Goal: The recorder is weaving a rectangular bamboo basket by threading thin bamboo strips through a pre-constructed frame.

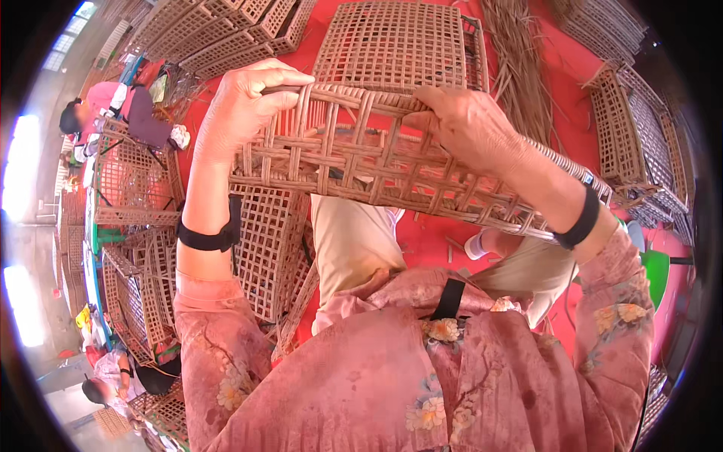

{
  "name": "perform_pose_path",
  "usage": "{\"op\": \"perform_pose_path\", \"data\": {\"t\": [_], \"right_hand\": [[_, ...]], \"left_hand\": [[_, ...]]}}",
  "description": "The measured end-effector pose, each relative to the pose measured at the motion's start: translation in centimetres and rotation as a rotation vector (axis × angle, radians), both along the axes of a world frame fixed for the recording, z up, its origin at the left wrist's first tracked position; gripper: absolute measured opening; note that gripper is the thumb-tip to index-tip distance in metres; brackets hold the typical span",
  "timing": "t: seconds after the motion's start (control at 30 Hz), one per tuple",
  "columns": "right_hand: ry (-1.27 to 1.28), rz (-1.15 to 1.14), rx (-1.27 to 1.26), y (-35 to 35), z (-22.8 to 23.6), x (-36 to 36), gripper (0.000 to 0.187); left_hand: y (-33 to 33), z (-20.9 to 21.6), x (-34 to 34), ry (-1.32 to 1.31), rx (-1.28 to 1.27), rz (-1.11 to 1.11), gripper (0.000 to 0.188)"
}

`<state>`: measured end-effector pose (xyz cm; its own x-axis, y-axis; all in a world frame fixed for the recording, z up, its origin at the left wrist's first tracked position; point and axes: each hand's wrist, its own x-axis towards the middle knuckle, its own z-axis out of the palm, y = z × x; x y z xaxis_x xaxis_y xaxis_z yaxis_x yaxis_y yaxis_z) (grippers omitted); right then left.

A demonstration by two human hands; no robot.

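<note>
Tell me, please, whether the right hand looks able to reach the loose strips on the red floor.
Probably, once freed: nothing visible seems to block the way to the loose strips, but the right hand now grips the woven basket by its rim.

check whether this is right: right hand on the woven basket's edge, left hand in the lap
Wrong about the left hand: it's also on the woven basket's edge, as the head view shows. The right hand is there, as you say.
</note>
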<state>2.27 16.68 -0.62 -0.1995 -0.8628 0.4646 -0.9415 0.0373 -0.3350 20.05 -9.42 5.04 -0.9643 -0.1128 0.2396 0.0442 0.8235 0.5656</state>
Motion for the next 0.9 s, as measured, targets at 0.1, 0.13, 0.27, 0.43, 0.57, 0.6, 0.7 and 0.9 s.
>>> {"op": "perform_pose_path", "data": {"t": [0.1,0.13,0.27,0.43,0.57,0.6,0.7,0.9], "right_hand": [[-0.153,0.050,0.251,-2.9,2.2,-0.7,0.032],[-0.097,0.054,0.302,-4.6,1.8,-1.8,0.038],[-0.030,0.043,0.411,-11.6,0.6,-2.9,0.042],[0.011,0.137,0.236,-15.6,-2.4,-2.7,0.041],[-0.016,0.061,0.271,-15.5,-1.9,-1.7,0.041],[-0.007,0.050,0.288,-15.3,-1.7,-1.6,0.040],[0.109,0.024,0.173,-15.2,-2.9,-1.3,0.034],[0.047,-0.011,0.205,-15.3,-2.7,-1.0,0.040]], "left_hand": [[-2.6,-0.2,0.3,-0.034,0.044,0.036,0.030],[-3.6,-1.0,0.0,-0.065,0.200,0.072,0.030],[-7.0,-5.1,0.5,-0.103,0.451,0.279,0.030],[-8.0,-6.1,0.9,-0.030,0.253,0.156,0.035],[-5.4,-5.4,-0.2,-0.066,0.214,0.103,0.036],[-4.5,-5.7,-0.8,-0.011,0.078,0.081,0.037],[-3.3,-5.7,-2.0,-0.015,0.044,0.120,0.036],[-2.9,-6.3,-2.4,0.081,0.118,0.151,0.032]]}}
